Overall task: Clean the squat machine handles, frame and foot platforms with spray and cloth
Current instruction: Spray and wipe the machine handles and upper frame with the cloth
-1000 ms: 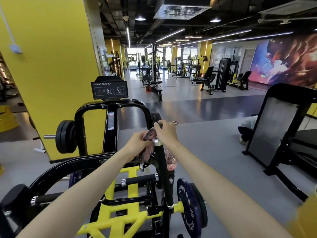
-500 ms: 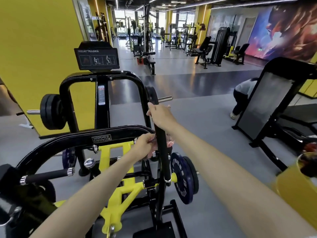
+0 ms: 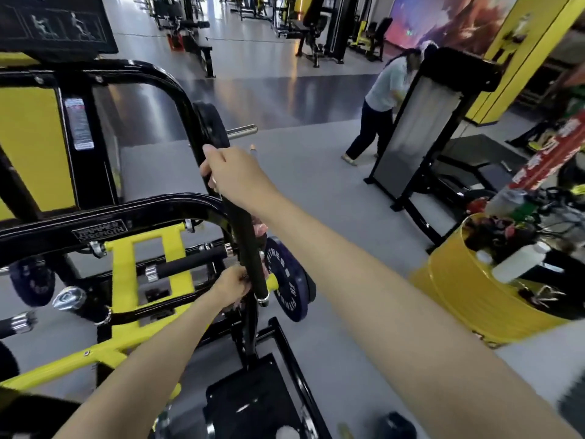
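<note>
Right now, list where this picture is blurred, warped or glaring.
Head view: wide-angle warp bows the black frame and swells the right forearm; head view, right edge: the yellow bin smears with motion blur; the dark floor strip mirrors light; the right hand and left hand on the handle are fairly sharp.

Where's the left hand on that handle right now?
Head view, centre: the left hand grips the upright black handle near its lower end, beside the purple weight plate, below the right hand at the top.
</note>
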Demonstrator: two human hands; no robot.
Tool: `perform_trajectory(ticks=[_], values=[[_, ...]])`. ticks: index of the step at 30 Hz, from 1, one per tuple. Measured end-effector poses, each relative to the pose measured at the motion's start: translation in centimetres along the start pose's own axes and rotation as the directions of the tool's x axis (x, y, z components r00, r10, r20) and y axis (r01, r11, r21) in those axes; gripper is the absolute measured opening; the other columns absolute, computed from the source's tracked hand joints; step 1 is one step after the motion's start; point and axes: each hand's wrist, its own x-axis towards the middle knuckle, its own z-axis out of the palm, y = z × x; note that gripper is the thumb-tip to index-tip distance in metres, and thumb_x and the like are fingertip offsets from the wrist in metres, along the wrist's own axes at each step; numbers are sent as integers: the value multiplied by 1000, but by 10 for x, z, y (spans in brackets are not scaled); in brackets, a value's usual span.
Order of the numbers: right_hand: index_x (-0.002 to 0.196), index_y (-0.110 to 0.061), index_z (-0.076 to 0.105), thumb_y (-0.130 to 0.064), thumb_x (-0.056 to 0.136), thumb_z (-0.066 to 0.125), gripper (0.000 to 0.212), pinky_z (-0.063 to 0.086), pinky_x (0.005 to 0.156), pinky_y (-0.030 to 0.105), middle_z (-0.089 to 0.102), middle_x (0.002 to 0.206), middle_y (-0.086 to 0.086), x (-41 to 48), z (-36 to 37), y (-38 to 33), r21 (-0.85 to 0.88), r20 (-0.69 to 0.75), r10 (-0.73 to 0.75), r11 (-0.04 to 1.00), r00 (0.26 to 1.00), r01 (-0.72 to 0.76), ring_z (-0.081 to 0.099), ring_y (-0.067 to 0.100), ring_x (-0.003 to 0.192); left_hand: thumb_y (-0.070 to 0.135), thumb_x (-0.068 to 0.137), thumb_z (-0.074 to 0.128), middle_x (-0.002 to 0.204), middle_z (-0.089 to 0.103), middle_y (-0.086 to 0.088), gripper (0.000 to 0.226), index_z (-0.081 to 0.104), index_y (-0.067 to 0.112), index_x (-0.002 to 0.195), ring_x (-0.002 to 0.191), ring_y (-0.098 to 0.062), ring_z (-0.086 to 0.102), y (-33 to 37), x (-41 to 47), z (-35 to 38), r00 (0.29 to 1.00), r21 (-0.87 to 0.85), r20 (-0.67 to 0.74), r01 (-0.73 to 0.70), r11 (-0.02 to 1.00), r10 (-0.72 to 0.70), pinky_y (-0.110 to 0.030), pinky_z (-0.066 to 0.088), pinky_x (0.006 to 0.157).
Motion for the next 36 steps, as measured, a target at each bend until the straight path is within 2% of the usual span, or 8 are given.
perform_trajectory(ticks=[4,8,14,20,23,28,32,36], values=[[99,0,67,-19,102,30,42,24,104,49,66,97,23,2,3,3,-11,-22,-6,1000,1000,6,57,40,98,-11,91,37,47,50,-2,36,52,7,64,50,-29,49,-10,3,17,988,0,136,74,997,-73,-25,45,50],[92,-4,70,-32,101,30,50,26,105,48,67,94,20,5,6,6,33,-33,31,999,999,-30,59,35,96,2,95,46,62,49,0,19,48,9,78,54,-13,46,-10,10,24,987,-9,81,138,990,-136,-20,40,50],[92,-6,70,-35,100,28,52,23,107,48,67,95,19,6,8,6,54,-25,47,997,999,-46,59,34,97,-3,93,45,92,69,-17,27,67,9,81,87,-31,63,-29,30,18,961,-89,153,245,965,-230,-37,48,80],[92,-1,68,-28,98,33,45,43,97,51,65,98,26,4,5,1,96,37,58,994,998,-61,58,43,97,3,95,48,81,58,-9,17,60,3,107,58,-19,55,29,-9,-22,968,-51,152,208,977,-199,-25,50,47],[98,3,66,-30,100,30,49,50,87,50,66,97,25,1,2,-3,92,80,74,992,994,-81,62,41,94,-5,94,45,75,59,-4,21,58,6,82,64,-17,55,44,-18,-39,990,-79,73,125,989,-119,-31,55,64],[103,5,64,-28,101,29,48,47,89,49,65,102,25,-5,-2,-8,108,101,84,990,991,-95,60,41,99,-17,86,45,85,66,1,40,67,16,79,91,-18,58,73,-34,-74,999,-160,-36,28,987,-34,-31,46,89],[111,-1,62,-10,98,30,36,30,99,48,62,112,23,-8,-2,-9,43,94,96,994,991,-100,51,40,110,-19,81,46,88,71,-3,44,71,17,78,94,-24,64,99,-56,-103,998,-241,-51,-55,969,44,-38,48,94],[110,-4,63,-23,98,21,47,29,101,45,64,117,16,-6,-1,-10,-32,71,55,998,996,-53,51,36,114,-18,83,47,75,70,-8,30,66,4,77,77,-25,67,134,-81,-129,987,-389,-144,-119,913,67,-36,55,81]])
